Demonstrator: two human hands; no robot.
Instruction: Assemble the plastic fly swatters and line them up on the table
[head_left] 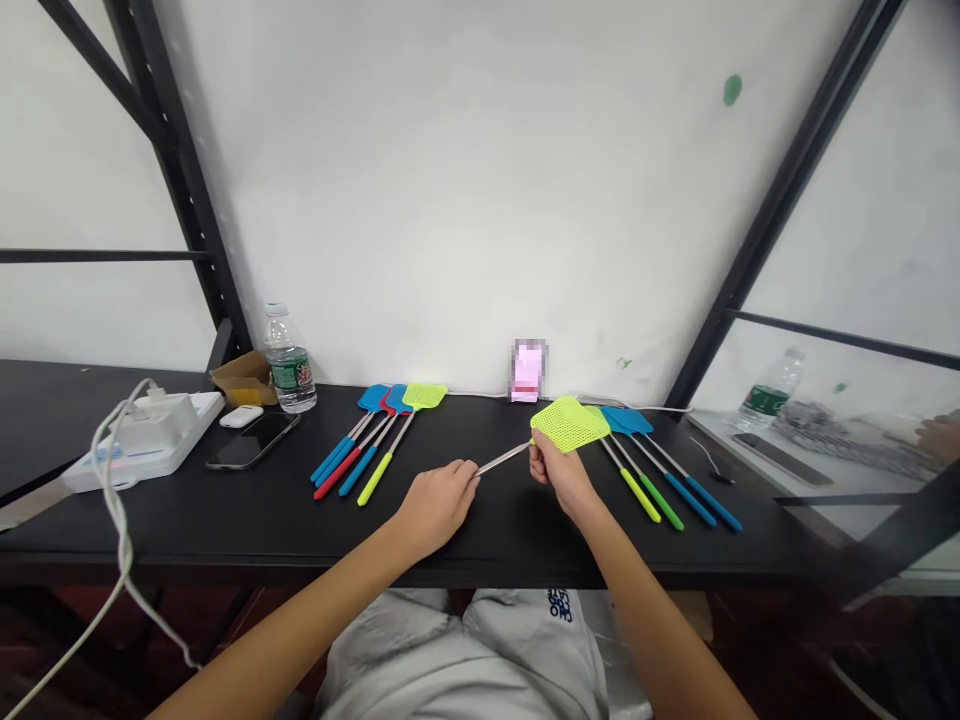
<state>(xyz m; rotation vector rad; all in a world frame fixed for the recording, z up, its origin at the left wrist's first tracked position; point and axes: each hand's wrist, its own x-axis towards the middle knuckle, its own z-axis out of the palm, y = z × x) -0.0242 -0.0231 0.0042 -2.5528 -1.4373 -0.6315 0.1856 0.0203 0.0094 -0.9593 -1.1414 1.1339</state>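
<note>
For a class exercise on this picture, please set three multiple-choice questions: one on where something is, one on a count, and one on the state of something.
1. Where does the black smartphone lie on the black table?
A) On top of the power strip
B) Between the white power strip and the left group of fly swatters
C) Right of the person's hands

2. How many coloured handles lie right of the person's right hand?
A) Two
B) Three
C) Four

3. What state is the lime-green mesh fly swatter in?
A) Held in the right hand, with the left hand on its metal shaft
B) Lying untouched on the table
C) Standing in a bottle

Answers:
1 B: the phone lies right of the strip.
2 C: lime, green and two blue handles show.
3 A: both hands are on it.
</note>
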